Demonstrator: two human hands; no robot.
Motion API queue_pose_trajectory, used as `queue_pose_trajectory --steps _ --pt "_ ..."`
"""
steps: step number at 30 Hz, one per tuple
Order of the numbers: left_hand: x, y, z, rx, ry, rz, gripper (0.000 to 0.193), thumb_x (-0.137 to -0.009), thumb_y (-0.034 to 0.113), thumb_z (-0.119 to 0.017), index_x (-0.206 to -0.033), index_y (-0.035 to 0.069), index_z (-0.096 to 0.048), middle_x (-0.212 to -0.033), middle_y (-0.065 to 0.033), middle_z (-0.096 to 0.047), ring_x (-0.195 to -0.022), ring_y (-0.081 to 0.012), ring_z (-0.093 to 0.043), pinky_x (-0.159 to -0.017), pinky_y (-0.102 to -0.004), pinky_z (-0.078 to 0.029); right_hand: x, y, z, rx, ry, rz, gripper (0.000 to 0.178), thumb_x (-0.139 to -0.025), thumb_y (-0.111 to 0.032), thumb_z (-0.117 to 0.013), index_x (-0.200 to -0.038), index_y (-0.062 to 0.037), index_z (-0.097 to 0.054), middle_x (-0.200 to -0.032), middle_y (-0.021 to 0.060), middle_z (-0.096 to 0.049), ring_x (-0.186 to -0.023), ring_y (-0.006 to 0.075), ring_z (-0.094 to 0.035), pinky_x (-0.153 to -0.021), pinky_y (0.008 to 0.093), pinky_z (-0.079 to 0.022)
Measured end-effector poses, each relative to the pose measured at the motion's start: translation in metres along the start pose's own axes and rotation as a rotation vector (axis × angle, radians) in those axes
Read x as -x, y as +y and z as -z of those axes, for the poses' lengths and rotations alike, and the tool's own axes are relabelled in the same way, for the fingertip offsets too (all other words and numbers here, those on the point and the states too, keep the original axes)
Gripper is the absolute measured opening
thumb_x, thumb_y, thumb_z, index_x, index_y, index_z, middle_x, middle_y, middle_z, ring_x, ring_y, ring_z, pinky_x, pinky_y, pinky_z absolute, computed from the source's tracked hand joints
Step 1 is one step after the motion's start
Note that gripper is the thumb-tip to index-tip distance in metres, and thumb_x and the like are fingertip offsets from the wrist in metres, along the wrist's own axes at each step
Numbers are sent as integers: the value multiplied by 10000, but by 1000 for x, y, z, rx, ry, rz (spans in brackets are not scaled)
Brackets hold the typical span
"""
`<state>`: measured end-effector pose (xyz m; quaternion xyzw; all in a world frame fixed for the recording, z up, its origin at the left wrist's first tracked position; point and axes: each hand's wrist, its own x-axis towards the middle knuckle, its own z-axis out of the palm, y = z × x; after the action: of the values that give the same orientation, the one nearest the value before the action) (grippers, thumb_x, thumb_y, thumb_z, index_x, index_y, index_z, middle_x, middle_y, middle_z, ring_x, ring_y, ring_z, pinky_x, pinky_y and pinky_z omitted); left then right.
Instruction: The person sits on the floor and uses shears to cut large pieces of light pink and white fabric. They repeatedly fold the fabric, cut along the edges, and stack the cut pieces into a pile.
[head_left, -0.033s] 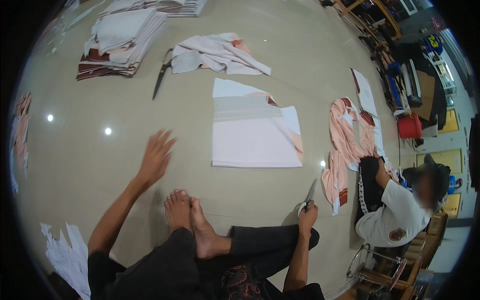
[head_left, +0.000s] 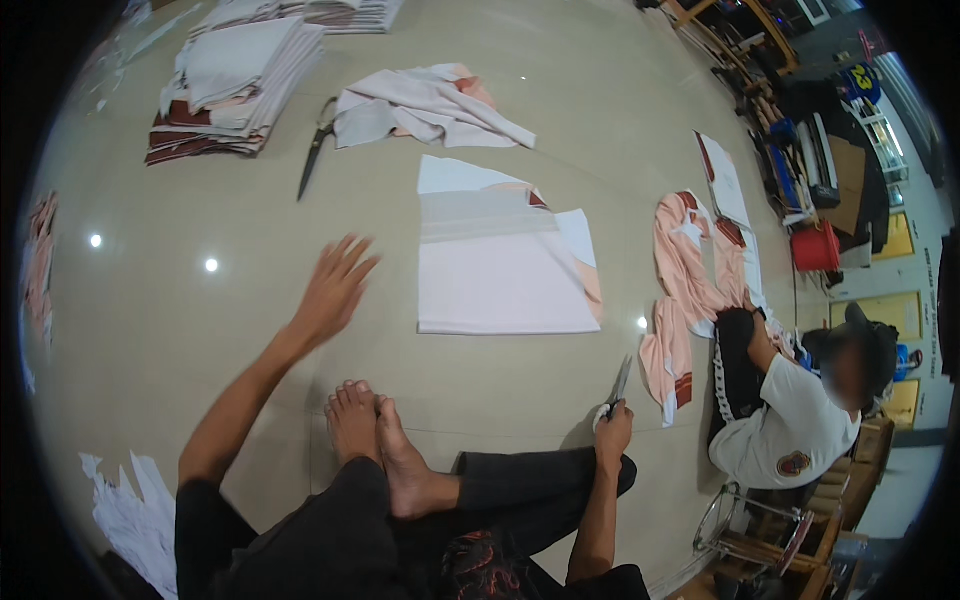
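My left hand (head_left: 340,290) hovers over the floor with its fingers apart, holding nothing. To its right lies a flat, folded piece of white fabric (head_left: 500,285), with peach and maroon parts showing at its upper and right edges. Down by my knee, my right hand (head_left: 614,430) is closed around a pair of scissors (head_left: 622,385), whose blades point up and away from me. A second, dark pair of scissors (head_left: 313,160) rests on the floor beside a crumpled white and peach cloth (head_left: 425,108).
Stacked folded fabric (head_left: 235,80) stands at the far left. White scraps (head_left: 135,520) lie near left, peach ones (head_left: 40,260) at the left rim. On the right a person (head_left: 790,410) sits by peach garments (head_left: 685,260). A red bucket (head_left: 815,248) stands behind.
My left hand has moved right and slightly forward, toward the folded white fabric. My right hand still holds the scissors in the same place. The whole view has shifted slightly.
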<state>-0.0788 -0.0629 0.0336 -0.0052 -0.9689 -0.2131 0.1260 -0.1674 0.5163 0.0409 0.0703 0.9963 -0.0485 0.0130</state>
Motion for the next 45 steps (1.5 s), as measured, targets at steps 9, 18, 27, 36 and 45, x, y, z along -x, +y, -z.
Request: queue_pose_trajectory --steps 9,18,27,36,45 --pt "-200 -12 -105 -37 -44 45 771 -1022 458 -544 -1614 70 -237 -1641 -144 -334 -1537 -319 -259 -1259 -516 -177 -12 -41 -11 -210 125 179 460 -936 -246 -688 -1311 11 -614 -1331 260 -602 -1259 433 -559 -1081 481 -448" --pt "-27 102 2 228 -340 839 888 -1011 480 -564 -1605 -46 -164 -1484 -278 -470 -1406 -442 -389 -1155 -611 -251 -19 -267 -44 -116 173 584 350 -984 -225 -622 -1267 -20 -639 -1311 182 -616 -1256 358 -551 -1114 582 -348" --pt "48 66 -54 108 -127 369 638 -1046 250 -525 -1595 42 -274 -1630 -126 -350 -1527 -414 -202 -1217 -658 -117 50 -367 -49 -496 -122 801 251 -886 -261 -760 -991 -66 -641 -996 99 -622 -955 298 -576 -829 430 -400" --pt "63 44 -50 -77 -98 270 689 -1018 367 -572 -1612 150 -298 -1537 -44 -504 -1530 -318 -250 -1213 -680 -112 33 -345 -59 -944 -288 505 94 -951 -140 -662 -950 -46 -674 -797 61 -634 -749 200 -594 -701 359 -470" --pt "37 -37 -10 -95 125 261 465 -1020 264 -586 -1439 70 -535 -1433 -103 -593 -1409 -331 -445 -1216 -602 -183 -117 -125 -30 -1112 -160 -326 356 -1026 -241 -600 -1272 15 -579 -1131 130 -675 -955 219 -670 -816 357 -553"
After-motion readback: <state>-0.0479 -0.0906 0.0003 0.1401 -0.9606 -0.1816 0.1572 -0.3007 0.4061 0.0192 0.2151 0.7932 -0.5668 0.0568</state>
